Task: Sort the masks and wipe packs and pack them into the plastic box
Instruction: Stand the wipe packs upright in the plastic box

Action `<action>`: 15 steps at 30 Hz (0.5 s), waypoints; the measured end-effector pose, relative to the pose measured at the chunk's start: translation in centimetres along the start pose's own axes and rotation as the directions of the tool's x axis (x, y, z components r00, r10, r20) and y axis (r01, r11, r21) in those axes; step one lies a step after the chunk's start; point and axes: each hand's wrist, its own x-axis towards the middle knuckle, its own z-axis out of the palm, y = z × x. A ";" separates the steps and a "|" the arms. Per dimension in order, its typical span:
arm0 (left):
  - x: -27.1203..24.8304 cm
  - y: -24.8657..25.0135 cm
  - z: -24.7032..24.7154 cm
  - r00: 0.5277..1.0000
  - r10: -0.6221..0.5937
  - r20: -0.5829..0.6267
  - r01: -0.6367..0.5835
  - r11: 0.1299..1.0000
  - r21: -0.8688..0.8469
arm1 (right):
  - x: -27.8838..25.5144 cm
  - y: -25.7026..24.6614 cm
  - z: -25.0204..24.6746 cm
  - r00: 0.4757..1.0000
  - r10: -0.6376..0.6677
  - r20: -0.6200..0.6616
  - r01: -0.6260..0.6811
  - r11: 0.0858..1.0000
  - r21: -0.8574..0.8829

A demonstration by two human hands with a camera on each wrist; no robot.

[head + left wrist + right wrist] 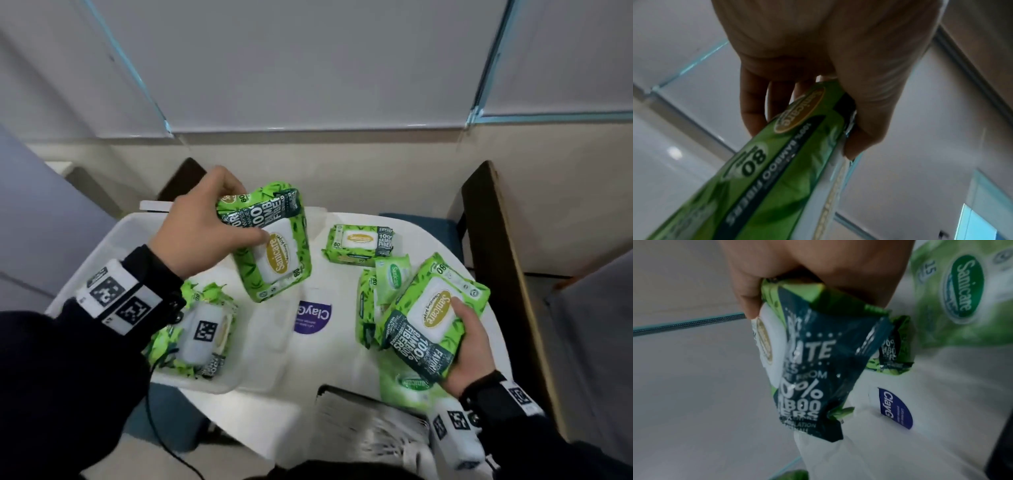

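My left hand grips a green wipe pack by its top end, holding it tilted in the air above the clear plastic box; the left wrist view shows fingers and thumb clamped round the pack. One wipe pack lies inside the box. My right hand grips another large wipe pack at the right, thumb on its white lid; the right wrist view shows that pack held over the table. A stack of masks sits at the near edge.
On the white table lie a large pack at the back, smaller light-green packs behind my right hand, one under it, and the box lid with a purple sticker. A dark chair frame stands right.
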 end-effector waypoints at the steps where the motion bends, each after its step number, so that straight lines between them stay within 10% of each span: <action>1: -0.2 -0.7 -1.2 1.000 -0.017 0.021 0.015 0.996 0.089 | 0.0 0.5 0.7 1.000 0.015 0.004 -0.015 1.000 -0.002; 10: 3.9 -11.3 -4.0 0.908 -0.337 0.248 0.391 0.895 -0.213 | 0.2 6.5 11.4 0.981 0.112 0.160 -0.090 0.987 -0.135; 15: 4.6 -15.5 -0.1 0.895 -0.322 0.310 0.366 0.925 -0.096 | 0.0 9.0 14.8 0.977 0.125 0.175 -0.099 0.984 -0.149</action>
